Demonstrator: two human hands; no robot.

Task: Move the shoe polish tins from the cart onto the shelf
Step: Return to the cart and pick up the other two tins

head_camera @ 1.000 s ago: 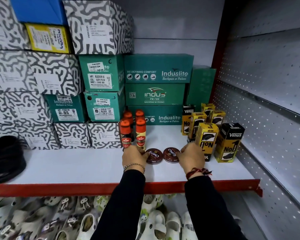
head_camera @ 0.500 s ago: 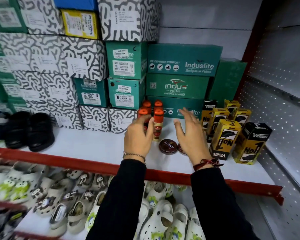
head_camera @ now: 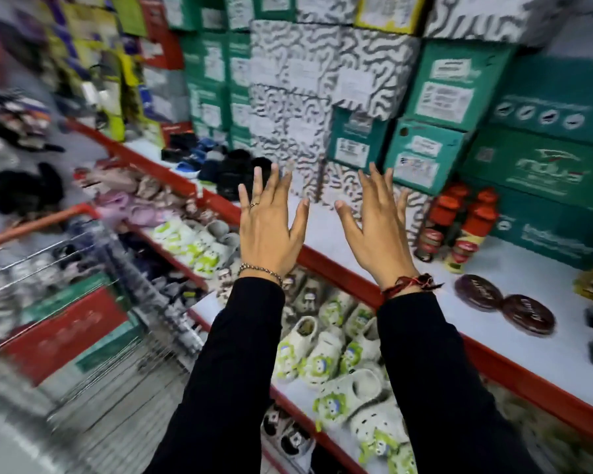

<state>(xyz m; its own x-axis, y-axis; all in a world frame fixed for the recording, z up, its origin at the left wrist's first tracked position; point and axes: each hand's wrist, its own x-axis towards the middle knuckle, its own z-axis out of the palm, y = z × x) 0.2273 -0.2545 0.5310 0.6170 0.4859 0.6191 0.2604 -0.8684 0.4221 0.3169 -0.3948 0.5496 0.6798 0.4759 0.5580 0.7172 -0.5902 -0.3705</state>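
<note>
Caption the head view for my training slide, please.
Both hands, left and right, open and empty, with two polish tins lying on the shelf beside the cart.

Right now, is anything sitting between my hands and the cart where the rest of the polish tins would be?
Nothing visible blocks it. Both the left hand and the right hand are open and empty in mid-air, and the wire cart lies off to the left across open space. The view is blurred, so no tins show inside it.
</note>
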